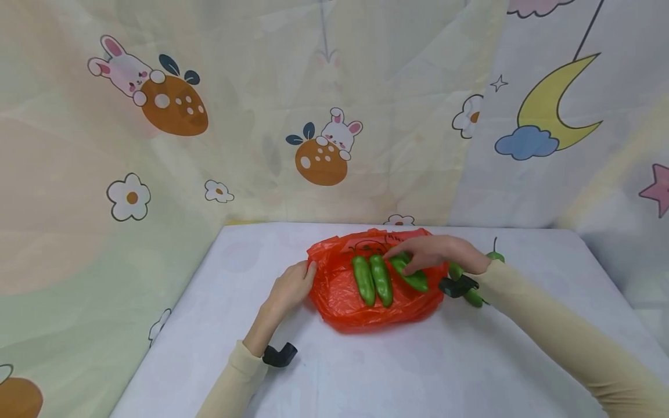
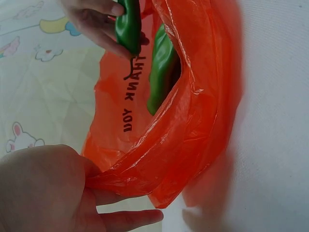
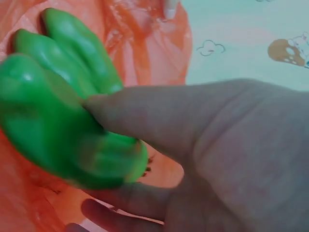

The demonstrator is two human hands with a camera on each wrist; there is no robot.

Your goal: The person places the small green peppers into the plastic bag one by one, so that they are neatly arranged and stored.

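A red plastic bag (image 1: 340,310) lies spread on the table with its mouth wide, dark print showing on its far inner side. Its left edge is pinched by my left hand (image 1: 292,285), thumb and fingers on the thin plastic. Inside, two green peppers (image 1: 382,281) lie side by side. My right hand (image 1: 431,251) reaches over the bag from the right and holds a third green pepper (image 3: 43,125) between thumb and fingers. That pepper slants right of the other two; its dark stem hangs near the printed side in the left wrist view.
Several more green peppers (image 1: 473,298) lie on the white table (image 1: 366,371) right of the bag, partly hidden by my right wrist. A printed cloth (image 1: 251,145) hangs behind and at the sides. Both wrists carry small black devices (image 1: 279,355).
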